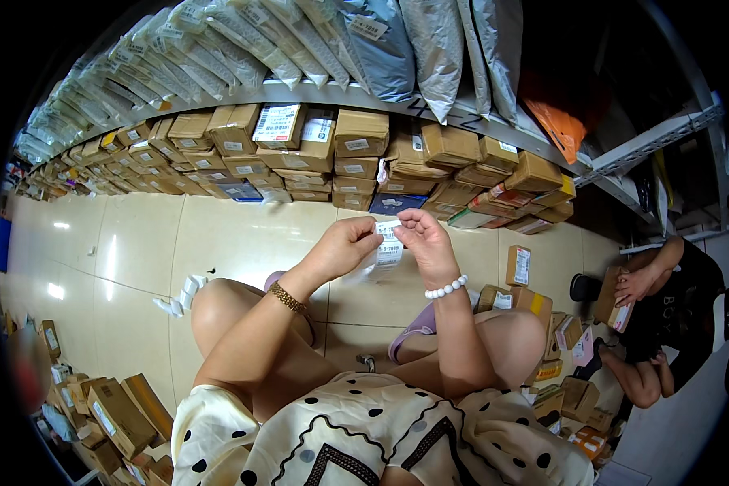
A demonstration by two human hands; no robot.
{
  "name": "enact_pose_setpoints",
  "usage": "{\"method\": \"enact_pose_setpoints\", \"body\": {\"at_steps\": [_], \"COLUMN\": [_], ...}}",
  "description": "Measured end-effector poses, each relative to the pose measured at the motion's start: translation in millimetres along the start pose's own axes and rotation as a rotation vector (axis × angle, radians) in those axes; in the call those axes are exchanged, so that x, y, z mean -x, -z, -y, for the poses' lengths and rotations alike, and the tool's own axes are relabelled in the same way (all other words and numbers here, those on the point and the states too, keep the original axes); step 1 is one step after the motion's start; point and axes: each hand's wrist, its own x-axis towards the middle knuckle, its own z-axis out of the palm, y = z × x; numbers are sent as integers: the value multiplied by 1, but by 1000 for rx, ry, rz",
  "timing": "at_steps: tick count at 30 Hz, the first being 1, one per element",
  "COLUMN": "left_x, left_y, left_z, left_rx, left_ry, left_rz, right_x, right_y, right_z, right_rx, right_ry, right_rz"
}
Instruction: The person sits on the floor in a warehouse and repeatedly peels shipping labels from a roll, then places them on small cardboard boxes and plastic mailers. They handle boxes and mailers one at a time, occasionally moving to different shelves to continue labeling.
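Between my two hands hangs a short strip of white printed labels point(390, 250), held over the floor in front of my knees. My left hand point(347, 244) pinches its left edge between thumb and forefinger. On the strip's upper right edge are the thumb and fingertips of my right hand point(426, 242). The lower end of the strip curls down and looks blurred. Just beyond my hands, cardboard boxes point(361, 132) are stacked under a metal shelf, many bearing small white labels.
Grey and white plastic mailing bags point(243, 42) stand upright on the metal shelf point(364, 100). Crumpled label backing point(185, 294) lies on the tiled floor point(140, 243). Loose parcels lie at lower left point(118, 419) and right point(531, 304). Another person point(674, 316) at right holds a box point(610, 301).
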Motion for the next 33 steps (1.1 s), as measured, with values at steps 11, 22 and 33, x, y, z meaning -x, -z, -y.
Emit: {"method": "enact_pose_setpoints", "body": {"at_steps": [11,22,33], "left_x": [-16,-19,-6], "left_y": [-2,-11,-5], "left_z": [9,26,29], "left_rx": [-6,-630,-669], "left_ry": [46,-172,-118], "left_rz": [65,100,110], "right_x": [-6,-46,-119], "right_y": [13,57,71], "right_z": [-7,-57,-96], "right_rx": [60,270,952], "right_ry": [-12,58,307], "right_rz": [76,-292,21]}}
